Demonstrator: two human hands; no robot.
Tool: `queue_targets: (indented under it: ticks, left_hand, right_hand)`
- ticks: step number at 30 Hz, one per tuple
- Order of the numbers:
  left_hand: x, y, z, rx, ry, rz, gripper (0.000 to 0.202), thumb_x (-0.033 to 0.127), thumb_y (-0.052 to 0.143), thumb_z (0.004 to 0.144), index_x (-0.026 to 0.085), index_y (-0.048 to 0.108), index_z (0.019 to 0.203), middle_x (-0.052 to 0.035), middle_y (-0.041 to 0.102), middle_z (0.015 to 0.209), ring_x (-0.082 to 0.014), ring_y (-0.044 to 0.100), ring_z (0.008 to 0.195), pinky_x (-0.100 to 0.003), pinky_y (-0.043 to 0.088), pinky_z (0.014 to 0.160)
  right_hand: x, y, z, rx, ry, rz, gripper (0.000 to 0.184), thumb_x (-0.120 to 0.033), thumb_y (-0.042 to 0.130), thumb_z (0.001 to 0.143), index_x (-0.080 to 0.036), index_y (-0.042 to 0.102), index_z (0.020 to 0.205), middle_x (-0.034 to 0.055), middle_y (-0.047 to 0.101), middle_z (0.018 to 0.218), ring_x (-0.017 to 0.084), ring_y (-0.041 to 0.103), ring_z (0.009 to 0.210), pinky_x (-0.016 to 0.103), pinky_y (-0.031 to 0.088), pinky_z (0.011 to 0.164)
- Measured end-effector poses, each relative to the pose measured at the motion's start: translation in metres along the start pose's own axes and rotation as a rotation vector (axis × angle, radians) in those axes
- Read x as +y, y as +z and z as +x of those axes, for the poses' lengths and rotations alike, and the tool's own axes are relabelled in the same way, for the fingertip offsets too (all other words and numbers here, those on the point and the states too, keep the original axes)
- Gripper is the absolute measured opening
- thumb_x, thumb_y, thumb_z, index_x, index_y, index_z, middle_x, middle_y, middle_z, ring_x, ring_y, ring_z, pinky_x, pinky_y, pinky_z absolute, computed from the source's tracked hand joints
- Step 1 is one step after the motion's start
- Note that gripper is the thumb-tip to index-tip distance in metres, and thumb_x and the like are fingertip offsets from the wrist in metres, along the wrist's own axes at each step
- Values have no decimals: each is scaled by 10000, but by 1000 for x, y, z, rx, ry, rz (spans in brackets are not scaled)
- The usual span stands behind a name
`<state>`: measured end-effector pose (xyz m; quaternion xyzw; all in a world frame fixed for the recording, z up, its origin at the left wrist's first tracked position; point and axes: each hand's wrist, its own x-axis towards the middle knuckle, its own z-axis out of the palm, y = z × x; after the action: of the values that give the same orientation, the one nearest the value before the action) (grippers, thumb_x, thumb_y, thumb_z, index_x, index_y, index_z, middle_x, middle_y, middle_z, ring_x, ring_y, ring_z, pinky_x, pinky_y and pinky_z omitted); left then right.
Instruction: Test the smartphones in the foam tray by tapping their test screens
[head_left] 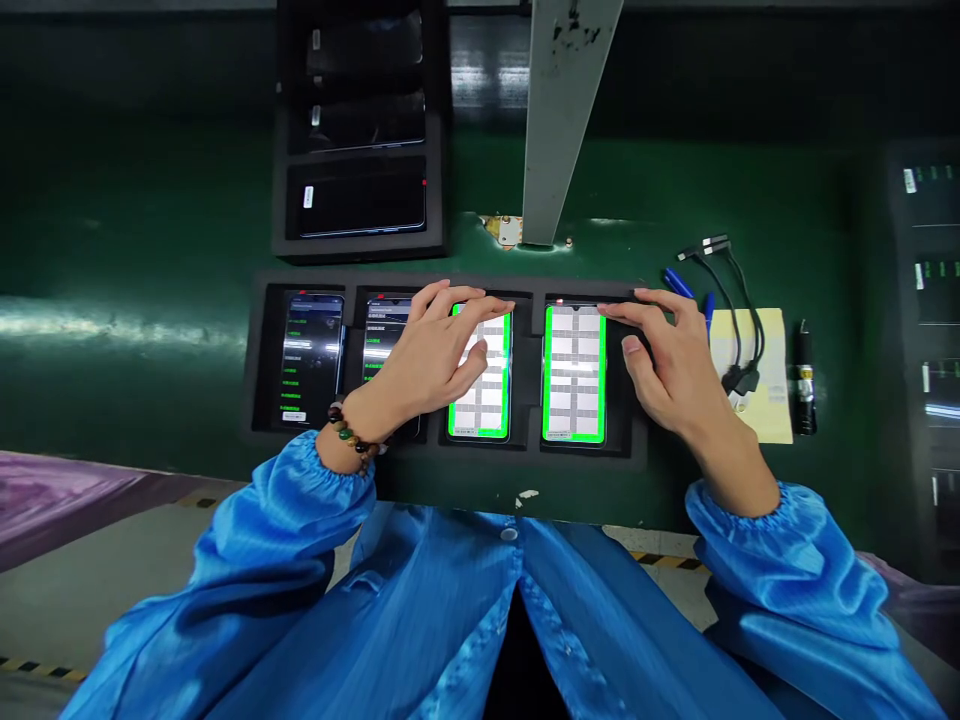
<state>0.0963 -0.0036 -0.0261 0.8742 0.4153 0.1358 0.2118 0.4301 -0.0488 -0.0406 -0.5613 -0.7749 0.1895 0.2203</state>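
Observation:
Several smartphones lie face up in the slots of a black foam tray (439,440). My left hand (442,350) hovers over the third smartphone (480,410), an index fingertip at its top right corner. My right hand (671,360) reaches in from the right, its index fingertip at the top right corner of the rightmost smartphone (574,375). Both these screens show a white grid with a bright green border. Dark screens with green text light the leftmost smartphone (311,350) and the second smartphone (377,345), which my left hand partly covers. Neither hand grips anything; the fingers are apart.
Behind the tray stands another black foam tray (285,205) of dark phones. A grey metal post (559,130) rises behind the tray. To the right are short cables (739,290), blue pens (679,282), a yellow pad (772,380) and a black pen-like tool (804,380).

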Motion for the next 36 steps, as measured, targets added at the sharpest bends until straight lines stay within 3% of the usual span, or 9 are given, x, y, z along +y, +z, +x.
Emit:
queue_targets:
  ticks: [5,14,21,26,33,36]
  left_hand:
    - [-4,2,-1,28,-15,41,541,258,433,1064,242,554,1591,-89,715,1502,-330,523,1493,-557,281,1306]
    - [-4,-4,-27,188,-135,288,407,203,481,1060,207,681,1415,-104,813,1236,-339,622,1393,-534,312,1194]
    - [5,0,-29,210,-205,282,422,175,514,1040,204,680,1426,-85,815,1028,-360,615,1387,-548,302,1190]
    - [13,4,-25,246,-252,275,370,197,517,1043,195,696,1367,-115,804,1102,-367,613,1355,-565,306,1185]
    - [5,7,-18,156,-98,242,430,244,485,1057,168,663,1441,-137,786,1278,-354,623,1339,-548,353,1179]
    - [4,7,-19,134,-46,235,433,247,478,1053,179,671,1435,-124,799,1204,-352,625,1340,-548,369,1174]
  right_hand:
    - [-10,9,8,13,-44,-36,457,-420,356,1149,-292,625,1496,127,722,1448,384,531,1523,636,410,1214]
    - [-37,27,28,-51,-131,-32,417,-348,379,1146,-286,599,1495,92,808,1325,347,542,1528,602,341,1244]
    - [-18,12,14,32,-66,-50,393,-332,411,1134,-314,636,1456,73,781,1403,352,591,1476,609,387,1208]
    - [-10,6,5,83,-16,-30,403,-362,392,1146,-307,654,1447,82,762,1449,369,603,1459,637,406,1191]
    - [-21,15,12,21,-95,22,397,-356,393,1145,-297,654,1438,90,786,1386,346,581,1487,616,382,1227]
    - [-20,15,6,14,-97,34,394,-345,400,1142,-295,657,1437,97,781,1387,345,591,1474,599,405,1208]
